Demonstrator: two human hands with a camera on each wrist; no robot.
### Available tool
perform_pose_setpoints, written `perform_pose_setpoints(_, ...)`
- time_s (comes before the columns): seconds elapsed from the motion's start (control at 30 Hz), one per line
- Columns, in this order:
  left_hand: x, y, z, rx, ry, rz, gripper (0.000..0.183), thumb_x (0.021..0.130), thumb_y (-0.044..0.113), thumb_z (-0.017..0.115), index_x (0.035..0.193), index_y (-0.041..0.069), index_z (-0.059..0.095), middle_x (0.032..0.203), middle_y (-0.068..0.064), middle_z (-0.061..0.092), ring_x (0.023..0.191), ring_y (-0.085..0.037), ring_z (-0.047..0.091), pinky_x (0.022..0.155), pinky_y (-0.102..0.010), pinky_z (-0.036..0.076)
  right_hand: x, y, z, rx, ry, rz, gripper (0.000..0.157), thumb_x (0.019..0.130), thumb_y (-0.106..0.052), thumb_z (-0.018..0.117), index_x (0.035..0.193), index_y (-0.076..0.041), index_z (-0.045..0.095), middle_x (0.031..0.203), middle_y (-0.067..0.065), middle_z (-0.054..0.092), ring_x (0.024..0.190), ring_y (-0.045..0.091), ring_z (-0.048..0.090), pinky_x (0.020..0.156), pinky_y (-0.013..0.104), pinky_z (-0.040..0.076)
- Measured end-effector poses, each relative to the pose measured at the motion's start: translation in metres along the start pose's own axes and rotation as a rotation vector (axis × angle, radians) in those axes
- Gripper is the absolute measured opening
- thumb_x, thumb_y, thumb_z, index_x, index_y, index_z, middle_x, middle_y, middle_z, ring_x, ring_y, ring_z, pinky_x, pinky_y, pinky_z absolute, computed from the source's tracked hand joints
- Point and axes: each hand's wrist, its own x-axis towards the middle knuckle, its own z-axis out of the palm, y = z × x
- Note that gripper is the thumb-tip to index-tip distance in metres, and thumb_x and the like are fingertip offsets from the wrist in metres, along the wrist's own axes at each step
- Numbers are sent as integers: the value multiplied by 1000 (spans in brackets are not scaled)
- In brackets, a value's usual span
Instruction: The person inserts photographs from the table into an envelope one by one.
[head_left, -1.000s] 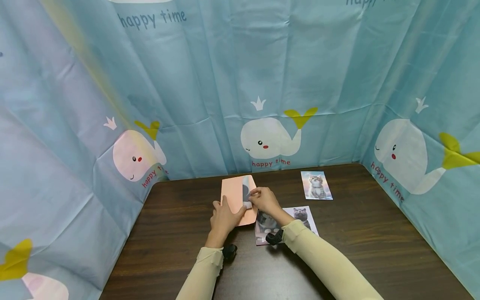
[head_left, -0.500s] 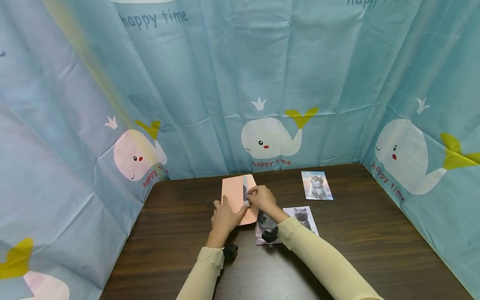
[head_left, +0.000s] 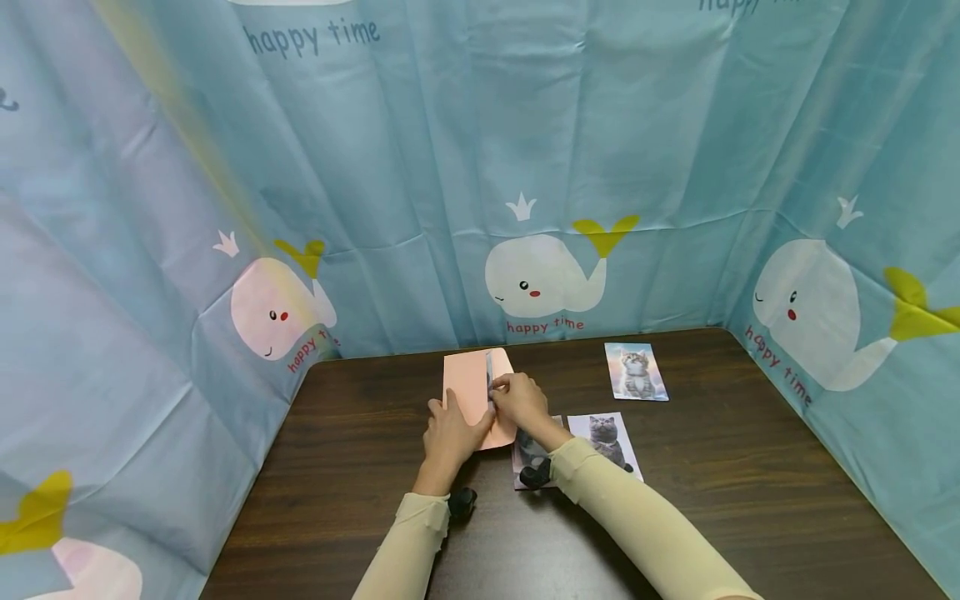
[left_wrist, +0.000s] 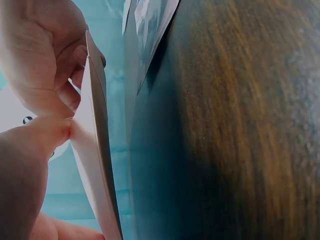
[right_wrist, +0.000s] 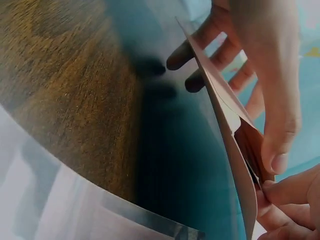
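Note:
In the head view my left hand [head_left: 450,435] grips a peach envelope [head_left: 463,379], its thumb across the front. The right wrist view shows fingers of that hand behind the envelope [right_wrist: 220,107], which is raised off the table with its mouth gaping. Only a narrow grey-blue strip of a picture card [head_left: 489,368] shows at the envelope's right-hand opening; the rest is inside. My right hand [head_left: 521,400] pinches the card's outer edge between thumb and fingers, right at the opening. The left wrist view has the envelope [left_wrist: 90,130] edge-on under the left thumb.
A picture of a grey cat [head_left: 606,437] lies beside another cat picture [head_left: 528,450], partly covered by the right wrist. Farther back on the right is a kitten picture [head_left: 636,372]. A whale-print curtain [head_left: 420,283] stands around the dark wooden table [head_left: 360,458].
The card has slid left into the envelope, leaving a thinner strip showing. My right hand has moved left with it. The left hand keeps its grip in place.

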Motion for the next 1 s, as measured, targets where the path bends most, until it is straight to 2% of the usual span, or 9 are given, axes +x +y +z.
perform_pose_setpoints(0.27, 3, -2, 1, 10, -19, -8, 105, 82, 71, 63, 154, 1, 34, 132, -31, 39, 104, -49, 58, 84, -60, 50, -4, 8, -6, 78, 38, -66, 26, 93, -26, 70, 115, -13, 76, 82, -4, 74, 67, 14, 65, 58, 35, 49)
perform_pose_setpoints(0.43, 5, -6, 2, 10, -32, -11, 106, 82, 72, 63, 155, 1, 33, 133, -32, 39, 105, -49, 59, 85, -60, 50, -9, 23, -19, 198, 28, -134, 22, 95, -18, 69, 111, -5, 74, 73, 0, 70, 61, 12, 64, 54, 30, 48)
perform_pose_setpoints(0.53, 6, -8, 3, 16, -34, -6, 108, 81, 74, 62, 154, 0, 33, 132, -32, 39, 103, -48, 59, 83, -60, 51, -14, 33, -29, 234, 10, -151, 19, 96, -16, 68, 110, -4, 72, 72, 2, 69, 60, 12, 64, 53, 29, 47)
perform_pose_setpoints(0.8, 7, -10, 3, 29, -43, -10, 108, 80, 75, 61, 154, 1, 34, 130, -31, 40, 100, -46, 60, 81, -60, 51, -26, 66, -57, 220, 30, -111, 16, 96, -19, 69, 107, -8, 73, 74, 2, 72, 63, 14, 66, 56, 32, 48)
perform_pose_setpoints(0.9, 7, -11, 4, 26, -39, -5, 108, 80, 75, 61, 154, 1, 34, 131, -31, 40, 99, -46, 60, 80, -60, 51, -28, 83, -68, 189, 52, -96, 19, 96, -21, 69, 109, -8, 73, 75, -1, 72, 66, 14, 67, 58, 32, 48)
perform_pose_setpoints(1.0, 7, -12, 3, 17, -38, 1, 108, 81, 75, 61, 154, 2, 33, 131, -31, 40, 98, -46, 60, 79, -59, 52, -32, 98, -79, 134, 87, -76, 20, 95, -25, 70, 109, -11, 73, 82, -3, 72, 76, 16, 68, 64, 36, 51)
